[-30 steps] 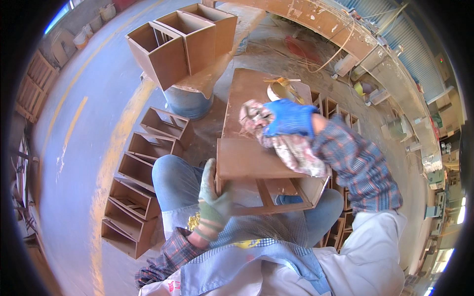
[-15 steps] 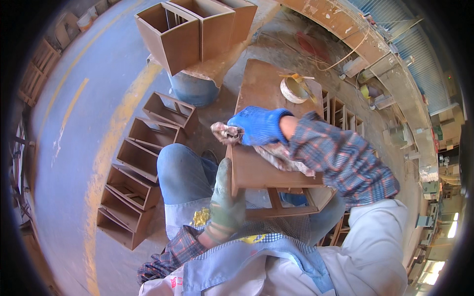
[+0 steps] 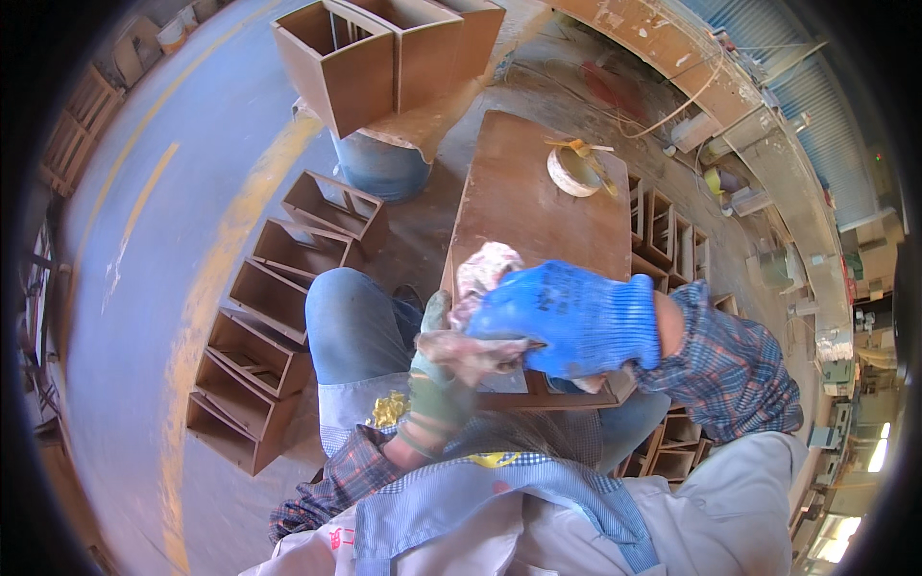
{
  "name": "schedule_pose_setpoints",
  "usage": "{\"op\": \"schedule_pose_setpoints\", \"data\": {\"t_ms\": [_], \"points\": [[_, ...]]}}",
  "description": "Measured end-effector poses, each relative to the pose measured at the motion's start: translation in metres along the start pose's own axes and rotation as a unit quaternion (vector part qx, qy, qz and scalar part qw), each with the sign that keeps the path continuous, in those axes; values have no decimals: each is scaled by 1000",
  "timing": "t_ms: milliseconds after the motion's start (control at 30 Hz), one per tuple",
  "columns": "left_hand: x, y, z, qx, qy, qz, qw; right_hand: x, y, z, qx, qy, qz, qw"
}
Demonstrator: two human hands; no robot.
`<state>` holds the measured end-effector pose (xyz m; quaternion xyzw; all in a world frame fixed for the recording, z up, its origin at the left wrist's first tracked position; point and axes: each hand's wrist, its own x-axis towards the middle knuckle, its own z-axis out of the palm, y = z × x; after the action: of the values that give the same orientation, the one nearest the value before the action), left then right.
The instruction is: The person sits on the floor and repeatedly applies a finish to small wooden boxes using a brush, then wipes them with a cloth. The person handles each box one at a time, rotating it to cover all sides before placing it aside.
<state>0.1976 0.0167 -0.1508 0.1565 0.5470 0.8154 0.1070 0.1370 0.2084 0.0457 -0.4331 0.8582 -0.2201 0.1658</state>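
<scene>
At the center of the frame, a blue-gloved right hand (image 3: 567, 317) clutches a bunched, blotchy rag (image 3: 488, 271) above a brown wooden box (image 3: 523, 401) over the worker's lap, lower center. The grey-green-gloved left hand (image 3: 439, 394) stands at its left edge; with cloth across it, I cannot tell whether the fingers pinch the panel. Good wiping would seem to want a steady left brace, loose ends tucked in and even strokes.

open space over brown board (image 3: 523, 206) past right grip (image 3: 567, 315), white tub (image 3: 569, 180) obstructing
</scene>
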Motion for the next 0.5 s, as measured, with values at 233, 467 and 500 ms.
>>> {"op": "schedule_pose_setpoints", "data": {"t_ms": [233,467,500], "points": [[6,19,11,149,84,3,985,-128,-1,-21,30,-16,200,979],[11,31,7,56,70,-81,993,-230,5,-12,-48,-99,430,896],[12,31,7,60,65,-82,993,-237,10,-14,-36,-66,457,886]]}}
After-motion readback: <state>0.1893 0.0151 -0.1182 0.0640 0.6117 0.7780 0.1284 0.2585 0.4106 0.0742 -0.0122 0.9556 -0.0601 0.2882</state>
